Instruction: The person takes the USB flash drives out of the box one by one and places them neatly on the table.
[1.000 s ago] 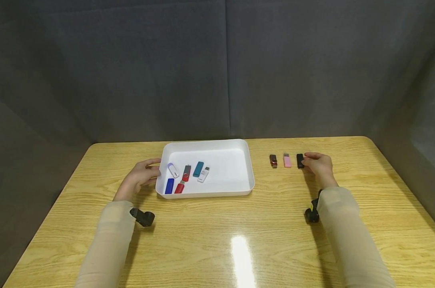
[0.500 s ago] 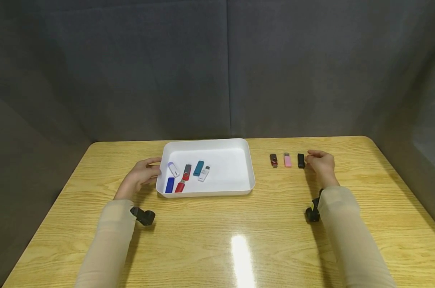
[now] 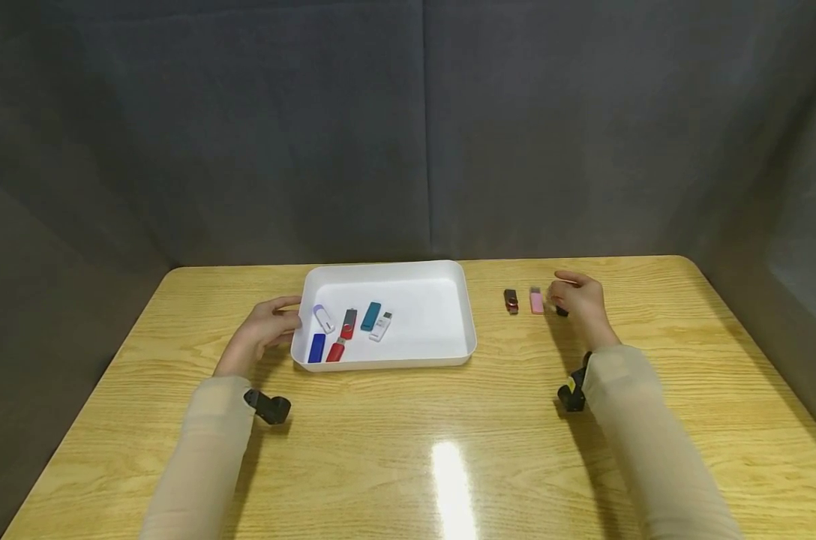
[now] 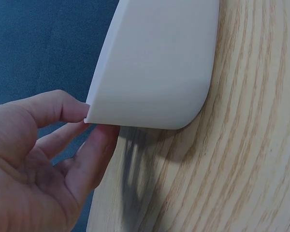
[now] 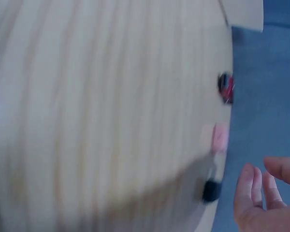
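Observation:
In the head view, my left hand [image 3: 264,330] is at the left end of a white tray [image 3: 435,358]. Its fingertips touch the tray's outer wall and rim, as the left wrist view also shows. Inside the tray lie several USB sticks, among them a blue one [image 3: 316,347], a teal one [image 3: 370,316] and a white one [image 3: 381,327]. My right hand [image 3: 581,298] hovers over a black USB stick [image 3: 562,311], partly hiding it. In the right wrist view its fingers are bent loosely, apart from the sticks, and hold nothing.
To the left of the right hand, a pink USB stick [image 3: 536,301] and a dark red-and-black one [image 3: 511,301] lie in a row on the wooden table [image 3: 381,442]. A dark curtain [image 3: 421,135] hangs behind the table's far edge.
My right hand was touching the black USB stick, drew away to the right, and has now come back leftward over it. The left hand and the tray look unmoved.

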`<state>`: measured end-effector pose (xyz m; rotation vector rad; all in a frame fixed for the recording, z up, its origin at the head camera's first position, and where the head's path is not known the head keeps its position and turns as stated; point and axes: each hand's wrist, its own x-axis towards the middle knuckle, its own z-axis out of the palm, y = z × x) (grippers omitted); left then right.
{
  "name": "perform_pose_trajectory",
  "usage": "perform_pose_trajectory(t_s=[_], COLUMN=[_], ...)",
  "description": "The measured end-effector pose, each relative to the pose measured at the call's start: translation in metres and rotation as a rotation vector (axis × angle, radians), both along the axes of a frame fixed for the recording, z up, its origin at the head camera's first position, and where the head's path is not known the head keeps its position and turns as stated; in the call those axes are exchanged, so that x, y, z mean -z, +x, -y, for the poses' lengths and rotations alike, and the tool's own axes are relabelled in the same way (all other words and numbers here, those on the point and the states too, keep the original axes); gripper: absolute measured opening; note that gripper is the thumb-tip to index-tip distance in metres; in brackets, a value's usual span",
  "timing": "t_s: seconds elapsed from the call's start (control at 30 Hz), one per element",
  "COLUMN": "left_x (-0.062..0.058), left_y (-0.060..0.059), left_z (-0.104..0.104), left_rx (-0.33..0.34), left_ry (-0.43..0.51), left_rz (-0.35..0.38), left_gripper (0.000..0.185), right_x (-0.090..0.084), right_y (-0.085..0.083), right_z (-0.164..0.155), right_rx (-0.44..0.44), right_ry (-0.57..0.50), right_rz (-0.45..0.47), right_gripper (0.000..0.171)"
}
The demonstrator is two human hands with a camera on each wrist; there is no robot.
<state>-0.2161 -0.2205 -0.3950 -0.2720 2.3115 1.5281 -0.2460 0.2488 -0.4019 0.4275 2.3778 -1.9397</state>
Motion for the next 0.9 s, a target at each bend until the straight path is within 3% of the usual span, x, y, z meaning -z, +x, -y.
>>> perform_pose_trajectory(t_s=[0.33,0.9], left_x=[0.007,0.009], left_y=[-0.003,-0.007], left_z=[-0.003,-0.010], left_rx=[-0.051,-0.154], left_ry=[-0.014,-0.053], left_rz=[-0.023,-0.046], left_gripper=[0.061,0.057], right_x=[-0.013,-0.011], right_y=[0.000,0.006], right_z=[0.046,0.117], right_rx=[-0.142,-0.257], right_ry=[0.017,-0.057], right_rz=[0.052,0.003], right_gripper=[0.047,0.042])
